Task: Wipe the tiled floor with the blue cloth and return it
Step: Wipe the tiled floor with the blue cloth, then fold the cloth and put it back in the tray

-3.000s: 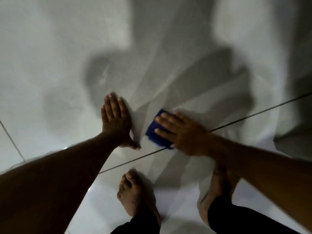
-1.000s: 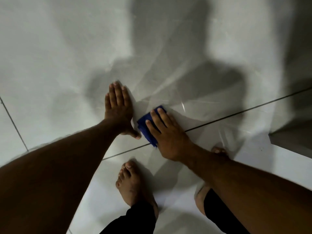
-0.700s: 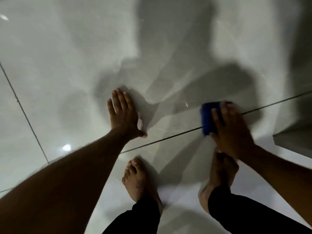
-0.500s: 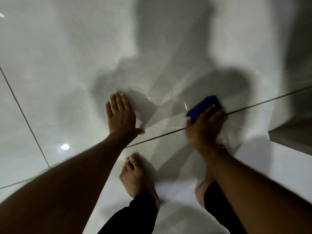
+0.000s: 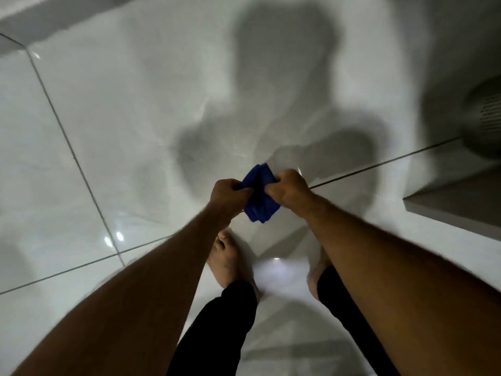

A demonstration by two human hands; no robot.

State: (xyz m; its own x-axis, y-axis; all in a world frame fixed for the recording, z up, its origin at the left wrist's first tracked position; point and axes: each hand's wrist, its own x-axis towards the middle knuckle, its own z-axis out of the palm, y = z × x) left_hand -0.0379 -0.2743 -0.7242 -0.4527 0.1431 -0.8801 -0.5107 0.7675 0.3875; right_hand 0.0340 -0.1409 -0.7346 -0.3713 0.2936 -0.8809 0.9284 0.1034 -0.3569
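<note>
Above the glossy white tiled floor (image 5: 113, 126), clear of it, hangs the crumpled blue cloth (image 5: 259, 198); left hand (image 5: 226, 195) and right hand (image 5: 288, 191) flank it, fingers curled tight, gripping its edges.

open tiled floor (image 5: 122, 126) ahead and left; low ledge (image 5: 455, 210) blocks right

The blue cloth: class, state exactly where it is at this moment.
In the head view the blue cloth is near centre frame, bunched and gripped between the left hand and right hand, off the tiled floor, beyond the bare feet.
</note>
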